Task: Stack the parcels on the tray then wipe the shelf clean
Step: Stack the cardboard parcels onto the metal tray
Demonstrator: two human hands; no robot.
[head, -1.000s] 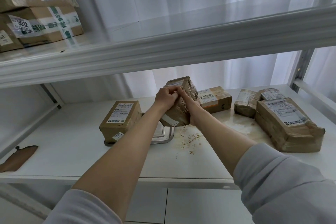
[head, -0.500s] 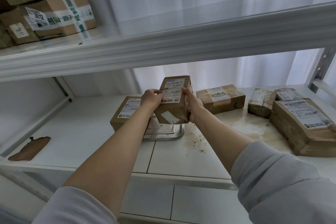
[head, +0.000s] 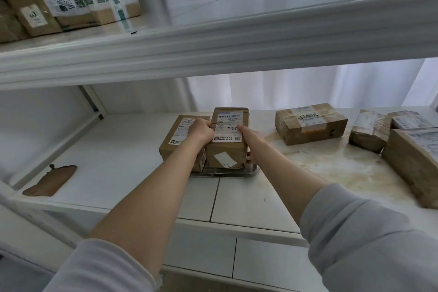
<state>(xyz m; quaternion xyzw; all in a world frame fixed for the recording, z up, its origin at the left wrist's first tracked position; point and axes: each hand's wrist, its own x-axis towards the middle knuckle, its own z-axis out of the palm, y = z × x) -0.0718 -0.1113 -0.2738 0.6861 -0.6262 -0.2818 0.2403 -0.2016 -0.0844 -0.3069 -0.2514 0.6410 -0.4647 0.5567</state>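
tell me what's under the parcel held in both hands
A metal tray: its front rim shows below the parcel. The tray floor is covered, so contact between them cannot be seen.

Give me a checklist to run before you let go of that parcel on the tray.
1. Grip: ok, left hand and right hand hold the parcel by its sides.
2. Parcel over the tray: ok, beside the first parcel.
3. Bottom seated flat: cannot tell.
4. Tray holds all: not ok, four other parcels lie on the shelf at right.
5. Shelf wiped: not ok, stain shows.
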